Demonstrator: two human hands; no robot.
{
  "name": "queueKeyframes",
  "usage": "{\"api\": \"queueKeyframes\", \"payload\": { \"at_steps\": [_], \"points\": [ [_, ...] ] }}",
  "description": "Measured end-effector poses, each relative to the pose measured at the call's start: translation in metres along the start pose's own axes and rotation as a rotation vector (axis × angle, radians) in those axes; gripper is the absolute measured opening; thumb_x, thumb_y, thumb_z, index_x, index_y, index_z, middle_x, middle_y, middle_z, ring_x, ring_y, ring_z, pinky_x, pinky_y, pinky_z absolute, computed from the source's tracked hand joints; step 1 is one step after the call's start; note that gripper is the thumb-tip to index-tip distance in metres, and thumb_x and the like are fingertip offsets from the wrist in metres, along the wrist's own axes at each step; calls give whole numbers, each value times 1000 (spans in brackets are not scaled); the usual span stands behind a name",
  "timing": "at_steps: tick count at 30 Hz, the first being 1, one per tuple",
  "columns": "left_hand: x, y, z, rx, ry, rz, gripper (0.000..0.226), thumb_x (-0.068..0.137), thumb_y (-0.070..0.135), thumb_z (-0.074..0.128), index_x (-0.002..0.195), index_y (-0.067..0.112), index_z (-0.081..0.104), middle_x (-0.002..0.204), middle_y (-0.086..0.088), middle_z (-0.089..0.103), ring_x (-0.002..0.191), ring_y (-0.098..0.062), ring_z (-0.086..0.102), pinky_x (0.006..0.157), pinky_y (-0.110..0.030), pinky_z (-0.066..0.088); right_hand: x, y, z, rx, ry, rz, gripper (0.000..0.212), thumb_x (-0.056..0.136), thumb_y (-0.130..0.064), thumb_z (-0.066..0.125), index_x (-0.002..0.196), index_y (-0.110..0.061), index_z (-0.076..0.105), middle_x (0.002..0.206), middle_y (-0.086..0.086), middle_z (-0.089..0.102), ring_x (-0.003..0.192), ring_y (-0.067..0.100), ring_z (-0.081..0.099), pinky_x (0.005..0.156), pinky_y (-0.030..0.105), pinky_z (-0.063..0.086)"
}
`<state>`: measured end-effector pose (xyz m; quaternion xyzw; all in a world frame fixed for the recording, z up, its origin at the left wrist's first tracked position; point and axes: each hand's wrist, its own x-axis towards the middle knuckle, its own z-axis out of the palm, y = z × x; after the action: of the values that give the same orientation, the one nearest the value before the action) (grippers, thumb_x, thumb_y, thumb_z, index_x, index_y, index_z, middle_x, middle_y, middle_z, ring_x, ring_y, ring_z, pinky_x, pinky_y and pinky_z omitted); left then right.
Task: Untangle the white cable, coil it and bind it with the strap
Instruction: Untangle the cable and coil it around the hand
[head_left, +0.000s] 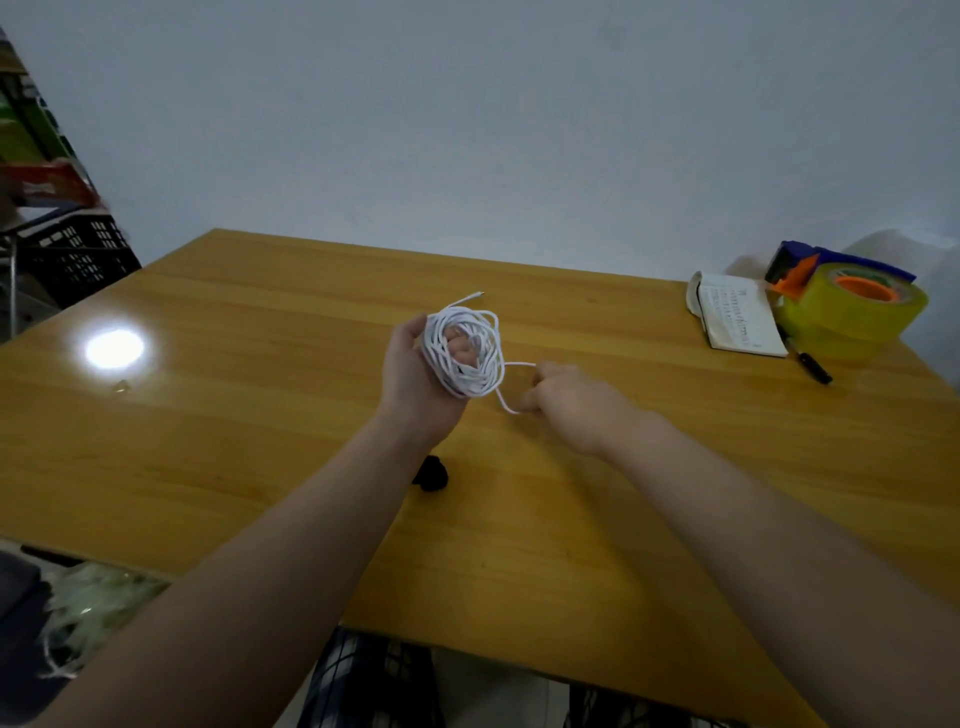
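The white cable (485, 364) is wound in many loops around the fingers of my left hand (415, 379), which holds the coil above the middle of the wooden table (208, 415). One plug end sticks out at the coil's top, pointing away from me. A short free length runs from the coil's right side to my right hand (566, 402), which pinches it just right of the coil. A small black strap (431, 473) lies on the table below my left wrist, partly hidden by my forearm.
At the table's far right corner are a booklet (737, 317), a yellow tape roll in a blue and orange dispenser (852, 306) and a black pen (813, 366). A black crate (78, 254) stands beyond the left edge. A lamp glare shows at left.
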<state>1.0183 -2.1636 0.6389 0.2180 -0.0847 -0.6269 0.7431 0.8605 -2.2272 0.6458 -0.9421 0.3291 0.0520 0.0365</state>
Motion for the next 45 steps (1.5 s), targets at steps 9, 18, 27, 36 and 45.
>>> {"api": "queueKeyframes", "payload": {
  "at_steps": [9, 18, 27, 36, 45],
  "points": [
    [30, -28, -13, 380, 292, 130, 32, 100, 33, 40, 92, 7, 57, 89, -7, 61, 80, -18, 60, 78, -34, 49, -48, 26, -34, 141, -103, -46, 27, 93, -21, 51, 117, -24, 64, 102, 3, 68, 88, 16, 59, 70, 28, 42],
    [28, -76, 5, 1051, 4, 162, 26, 101, 26, 38, 102, 7, 57, 84, -1, 62, 70, -4, 60, 66, -16, 49, -50, 27, -47, 245, 69, -123, 17, 90, -25, 57, 100, -25, 71, 100, -8, 66, 92, 14, 59, 82, 39, 48],
    [4, -72, 20, 1194, -187, -48, 69, 93, 61, 7, 107, 18, 60, 100, -6, 66, 93, -13, 61, 87, -28, 45, -25, 33, -37, 335, 386, 42, 20, 84, -41, 62, 82, -21, 66, 83, -1, 63, 83, 20, 58, 70, 38, 47],
    [4, -48, 32, 1087, 54, 146, 51, 91, 56, 45, 58, 17, 41, 43, 7, 36, 41, -10, 30, 43, -21, 25, -46, 98, -35, 489, 542, 345, 56, 73, -60, 63, 54, -13, 40, 52, 2, 37, 53, 19, 39, 54, 33, 29],
    [9, -50, 43, 791, 2, 48, 50, 92, 52, 45, 57, 18, 39, 44, 5, 29, 39, -10, 26, 41, -21, 21, -45, 106, -8, 385, 440, 461, 47, 90, -52, 48, 57, -19, 44, 56, 2, 45, 59, 22, 47, 57, 34, 36]
  ]
}}
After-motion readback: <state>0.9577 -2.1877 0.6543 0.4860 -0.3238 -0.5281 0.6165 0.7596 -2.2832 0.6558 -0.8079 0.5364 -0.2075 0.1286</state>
